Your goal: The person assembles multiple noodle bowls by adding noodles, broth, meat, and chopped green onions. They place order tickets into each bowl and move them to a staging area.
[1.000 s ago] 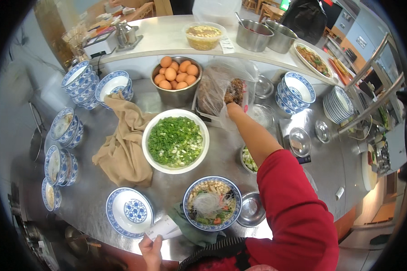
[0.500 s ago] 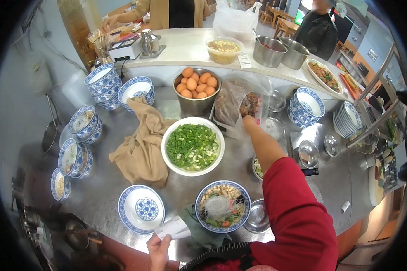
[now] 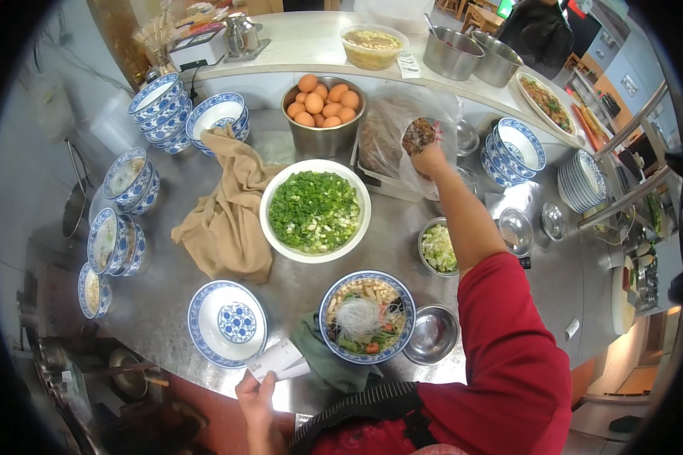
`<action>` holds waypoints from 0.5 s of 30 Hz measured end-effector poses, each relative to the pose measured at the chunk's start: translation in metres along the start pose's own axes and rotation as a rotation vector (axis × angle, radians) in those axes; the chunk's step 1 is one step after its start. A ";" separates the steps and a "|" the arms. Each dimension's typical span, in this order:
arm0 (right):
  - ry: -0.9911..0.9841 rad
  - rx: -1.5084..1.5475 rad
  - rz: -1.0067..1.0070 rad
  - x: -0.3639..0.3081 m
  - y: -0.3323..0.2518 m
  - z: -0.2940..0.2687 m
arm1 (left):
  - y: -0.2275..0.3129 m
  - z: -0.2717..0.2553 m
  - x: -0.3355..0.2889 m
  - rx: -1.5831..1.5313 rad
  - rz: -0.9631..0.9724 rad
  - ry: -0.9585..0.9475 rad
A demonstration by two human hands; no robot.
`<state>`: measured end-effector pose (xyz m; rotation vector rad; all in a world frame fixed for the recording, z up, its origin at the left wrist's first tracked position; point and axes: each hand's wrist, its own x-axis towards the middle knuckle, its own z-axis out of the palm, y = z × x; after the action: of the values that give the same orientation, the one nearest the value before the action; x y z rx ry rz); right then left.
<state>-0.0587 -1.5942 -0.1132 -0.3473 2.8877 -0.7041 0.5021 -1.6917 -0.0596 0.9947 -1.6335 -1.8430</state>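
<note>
My left hand (image 3: 256, 394) pinches white paper slips (image 3: 279, 359) at the near edge of the counter. Beside it are a mostly bare blue-and-white bowl (image 3: 207, 324) and a green cloth (image 3: 326, 360). My right hand (image 3: 430, 159) reaches across to the mouth of a clear plastic bag (image 3: 391, 125). Its fingers are at a dark brown, crumbly food (image 3: 420, 135) in the bag's opening; they are mostly hidden, and I cannot see whether they grip any. In front of me sits a patterned bowl (image 3: 366, 318) filled with pale noodles, nuts and vegetables.
A white basin of chopped green onions (image 3: 315, 212) stands mid-counter, with a brown cloth (image 3: 231, 212) to its left. Behind it is a metal pot of eggs (image 3: 322, 106). Stacked bowls (image 3: 163, 110) line the left; a small metal bowl (image 3: 431, 334) is near my right arm.
The whole scene sits higher in the picture. My right hand stays at the bag's mouth, and a bowl of chopped pale-green vegetable shows more beside my forearm. The left hand still holds the slips.
</note>
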 end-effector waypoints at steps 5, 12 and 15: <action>-0.266 0.753 0.113 -0.009 -0.013 -0.049 | 0.004 0.004 -0.009 0.018 0.060 -0.015; -0.456 1.057 -0.074 -0.118 0.009 -0.111 | 0.004 0.007 -0.030 0.096 0.039 0.032; -0.598 0.751 -0.045 -0.205 0.041 -0.095 | -0.005 0.012 -0.046 0.080 0.007 0.050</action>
<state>0.1122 -1.4652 -0.0306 -0.4185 1.9022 -1.3380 0.5217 -1.6490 -0.0546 1.0595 -1.6902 -1.7458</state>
